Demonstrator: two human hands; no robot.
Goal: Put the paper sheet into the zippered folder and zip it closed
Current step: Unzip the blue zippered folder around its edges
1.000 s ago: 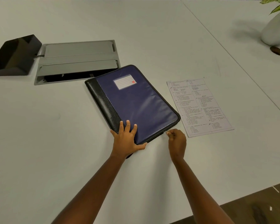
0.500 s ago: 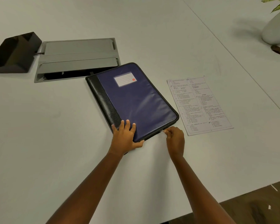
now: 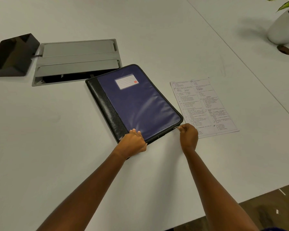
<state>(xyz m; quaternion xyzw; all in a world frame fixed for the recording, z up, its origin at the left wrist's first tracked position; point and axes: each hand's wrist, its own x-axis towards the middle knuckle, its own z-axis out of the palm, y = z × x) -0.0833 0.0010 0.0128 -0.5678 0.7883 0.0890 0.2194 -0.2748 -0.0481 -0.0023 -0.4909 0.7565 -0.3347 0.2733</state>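
A blue zippered folder [image 3: 137, 104] with a black spine and a white label lies flat and closed on the white table [image 3: 73, 147], turned at an angle. My left hand [image 3: 133, 144] grips its near corner by the spine, fingers curled over the edge. My right hand [image 3: 188, 135] pinches the zipper pull [image 3: 175, 128] at the folder's near right corner. The printed paper sheet [image 3: 202, 105] lies flat on the table just right of the folder, and my right hand covers a little of its near left corner.
A grey cable hatch [image 3: 77, 60] is set in the table behind the folder, its near flap open. A black wedge-shaped object [image 3: 12, 55] sits at the far left. A white plant pot [image 3: 282, 29] stands at the far right. The table's near edge runs at lower right.
My right hand has slid right along the folder's near edge with the zipper pull, reaching the corner. My left hand's fingers went from spread flat on the cover to curled over the corner.
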